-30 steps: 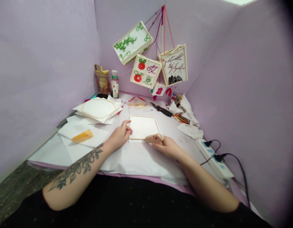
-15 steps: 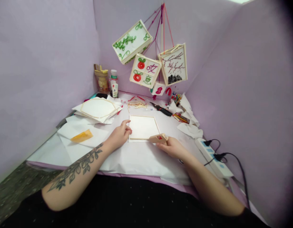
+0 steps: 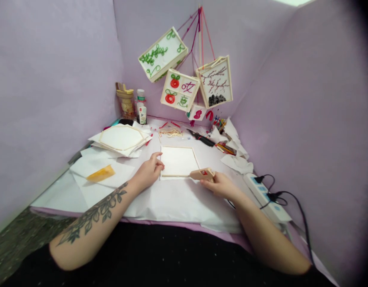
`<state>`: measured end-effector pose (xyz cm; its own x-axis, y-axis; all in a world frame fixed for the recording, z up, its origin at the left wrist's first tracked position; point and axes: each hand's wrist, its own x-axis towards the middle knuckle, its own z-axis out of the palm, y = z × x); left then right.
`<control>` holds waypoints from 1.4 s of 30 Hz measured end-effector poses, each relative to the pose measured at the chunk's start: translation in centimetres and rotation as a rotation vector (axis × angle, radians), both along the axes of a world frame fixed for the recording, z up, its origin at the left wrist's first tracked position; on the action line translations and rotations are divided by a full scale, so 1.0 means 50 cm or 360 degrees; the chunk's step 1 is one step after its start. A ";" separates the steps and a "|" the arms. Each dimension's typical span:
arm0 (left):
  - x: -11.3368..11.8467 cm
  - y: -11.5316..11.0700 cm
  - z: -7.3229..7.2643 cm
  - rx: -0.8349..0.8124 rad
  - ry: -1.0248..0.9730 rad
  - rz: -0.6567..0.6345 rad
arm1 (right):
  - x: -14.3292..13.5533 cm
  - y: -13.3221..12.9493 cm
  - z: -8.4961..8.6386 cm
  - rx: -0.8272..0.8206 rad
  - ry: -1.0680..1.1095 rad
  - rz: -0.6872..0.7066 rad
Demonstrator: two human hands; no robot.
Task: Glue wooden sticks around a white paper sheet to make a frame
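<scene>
A white sheet edged with thin wooden sticks lies flat on the table in front of me. My left hand rests at its left edge, fingers curled, the fingertips at the frame's side; whether they hold anything is too small to tell. In my right hand is a beige tool with a small red mark, its tip over the frame's lower right corner.
Paper sheets with a stick outline and a yellow packet lie left. Behind are loose sticks, black-handled pliers and a bottle. A power strip lies right. Decorated frames hang above.
My right hand has moved slightly right with the beige tool, along the frame's lower right corner. The whole view has shifted a little. My left hand stays at the left edge.
</scene>
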<state>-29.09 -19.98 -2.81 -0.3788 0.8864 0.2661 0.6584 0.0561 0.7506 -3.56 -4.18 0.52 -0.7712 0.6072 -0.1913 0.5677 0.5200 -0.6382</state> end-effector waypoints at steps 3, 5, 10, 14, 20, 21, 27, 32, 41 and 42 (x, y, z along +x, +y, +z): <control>-0.002 0.001 -0.005 0.0009 0.0002 -0.0003 | 0.003 0.002 0.006 0.0036 -0.0001 -0.0011; -0.002 0.001 -0.005 0.0016 0.0005 -0.0008 | 0.006 0.002 0.011 0.0060 -0.0013 -0.0034; 0.002 -0.001 0.004 -0.0004 0.0024 0.0016 | 0.012 0.006 0.011 0.0046 0.0008 -0.0028; 0.004 -0.001 0.008 -0.0014 0.0040 0.0016 | 0.018 0.008 0.008 0.0082 -0.0008 -0.0062; 0.001 0.000 0.007 -0.0042 0.0035 0.0021 | 0.033 0.022 0.023 0.0142 0.0032 -0.0150; 0.001 0.000 0.007 -0.0044 0.0035 0.0021 | 0.038 0.027 0.025 0.0127 0.0069 -0.0158; 0.001 0.000 0.006 -0.0024 0.0023 0.0009 | 0.075 0.052 0.028 0.0043 0.0197 -0.0209; 0.002 0.001 0.005 -0.0007 0.0021 0.0015 | 0.084 0.050 0.017 -0.0071 0.0023 -0.0309; 0.003 0.000 0.006 0.0002 0.0041 0.0020 | -0.050 -0.042 0.032 -0.0082 0.0223 0.0168; 0.003 0.000 0.005 0.0009 0.0033 0.0013 | -0.069 -0.053 0.032 -0.0063 0.0229 0.0225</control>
